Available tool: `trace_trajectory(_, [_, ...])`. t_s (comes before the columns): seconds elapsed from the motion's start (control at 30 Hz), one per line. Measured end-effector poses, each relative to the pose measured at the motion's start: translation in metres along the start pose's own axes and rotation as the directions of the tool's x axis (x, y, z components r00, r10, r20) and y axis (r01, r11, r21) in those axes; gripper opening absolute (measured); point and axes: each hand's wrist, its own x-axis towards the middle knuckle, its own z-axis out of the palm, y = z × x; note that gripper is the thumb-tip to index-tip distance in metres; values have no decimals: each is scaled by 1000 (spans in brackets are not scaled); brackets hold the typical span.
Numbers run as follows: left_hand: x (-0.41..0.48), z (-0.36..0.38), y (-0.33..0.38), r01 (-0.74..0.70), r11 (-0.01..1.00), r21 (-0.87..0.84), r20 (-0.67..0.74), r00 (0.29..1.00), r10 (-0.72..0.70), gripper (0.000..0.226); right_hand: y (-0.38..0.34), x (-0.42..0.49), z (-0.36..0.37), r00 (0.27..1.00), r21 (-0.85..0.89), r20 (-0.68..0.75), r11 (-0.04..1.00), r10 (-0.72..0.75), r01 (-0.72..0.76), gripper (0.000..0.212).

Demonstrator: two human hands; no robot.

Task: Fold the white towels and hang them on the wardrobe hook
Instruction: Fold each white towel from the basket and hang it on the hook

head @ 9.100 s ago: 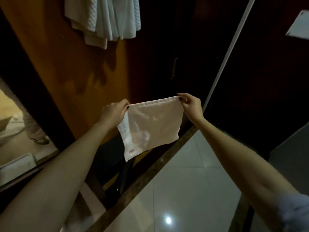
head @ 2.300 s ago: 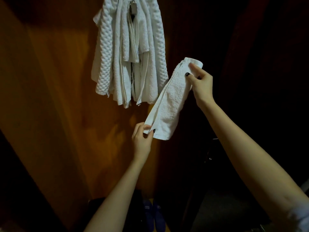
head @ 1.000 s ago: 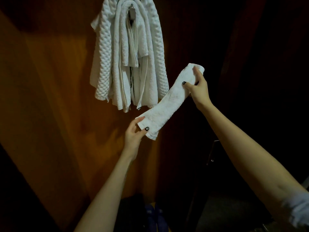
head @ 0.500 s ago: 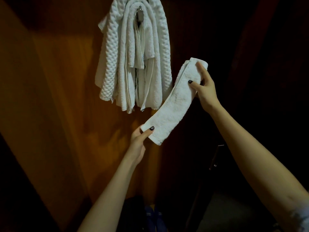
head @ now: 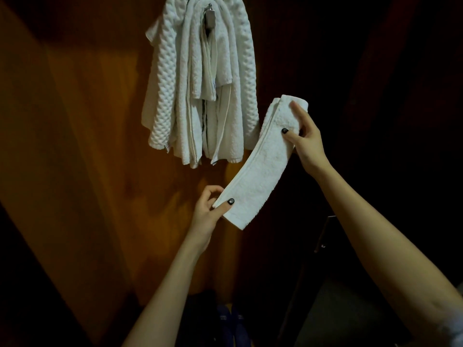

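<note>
White folded towel (head: 260,171), slanting toward one o'clock, is pinched at its lower end by the left hand (head: 208,211) and its top by the right hand (head: 305,141), beside hung towels (head: 198,83) on a metal hook (head: 210,15) at twelve o'clock against the orange-brown wooden wardrobe panel (head: 87,146).

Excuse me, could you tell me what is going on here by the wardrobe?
A person holds a white terry towel folded into a long strip, slanted between both hands: the left hand pinches its lower end, the right hand grips its upper end. It is not yet hung. Other white towels already hang from the metal hook on the brown wooden panel.
</note>
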Motion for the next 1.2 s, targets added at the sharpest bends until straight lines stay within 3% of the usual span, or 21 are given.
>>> trace_trajectory(0.23, [0,-9,8,-110,945,308,41,994,102,19,10,-7,9,999,26,-32,999,29,-28,61])
trace_trajectory(0.47, [-1,-8,21,-261,890,373,-62,950,305,19,21,-14,7,997,45,-48,998,52,-50,61])
trace_trajectory(0.77, [6,-25,27,-128,918,376,19,991,131,15,26,-15,3,990,54,-84,992,116,-112,58])
trace_trajectory(0.97, [21,-32,75,-244,786,568,196,968,158,29,9,-10,-5,980,136,-123,981,156,-140,54])
trace_trajectory(1.1, [42,-44,118,-234,570,787,230,970,81,31,-17,0,-11,989,152,-86,983,117,-103,44])
trace_trajectory(1.2, [53,-50,153,-204,479,854,211,977,39,20,-40,11,-17,995,185,-60,980,82,-70,36])
